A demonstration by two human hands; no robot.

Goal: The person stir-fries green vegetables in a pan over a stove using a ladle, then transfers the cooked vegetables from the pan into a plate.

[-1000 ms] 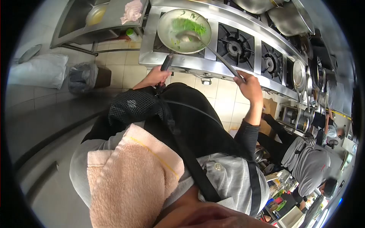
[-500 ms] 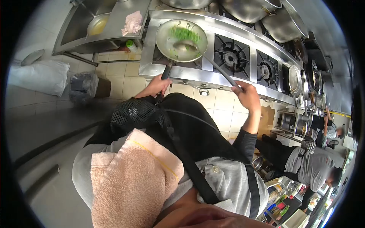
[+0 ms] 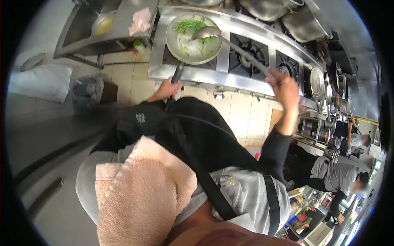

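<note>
Frying pan (image 3: pixel 193 51), one: pale interior, over the burner at the stove's (image 3: pixel 227 76) left end, its black handle reaching out past the front edge.

Chopped greens (image 3: pixel 186 26): gathered toward the pan's far side, with scattered pieces on the near part.

Ladle (image 3: pixel 207 32), metal, long-handled, one: bowl over the greens' right side; contact with the pan cannot be told.

Left hand (image 3: pixel 167 89): fingers wrapped around the pan handle, before the stove's front edge.

Right hand (image 3: pixel 284 87), blurred: fingers closed on the upper end of the ladle's shaft, near the front edge, right of the pan.

Burners (image 3: pixel 247 57), open, two visible: right of the pan.

Large metal pots (image 3: pixel 269 9): along the stove's back edge.

Mesh strainer (image 3: pixel 317 80): near the right end.

Pink cloth (image 3: pixel 141 20): on the steel counter (image 3: pixel 123 30) left of the stove, beside the sink (image 3: pixel 84 24), which holds a round pan (image 3: pixel 102 24) with yellowish contents.

Peach towel (image 3: pixel 139 197): draped over the wearer's left shoulder.
</note>
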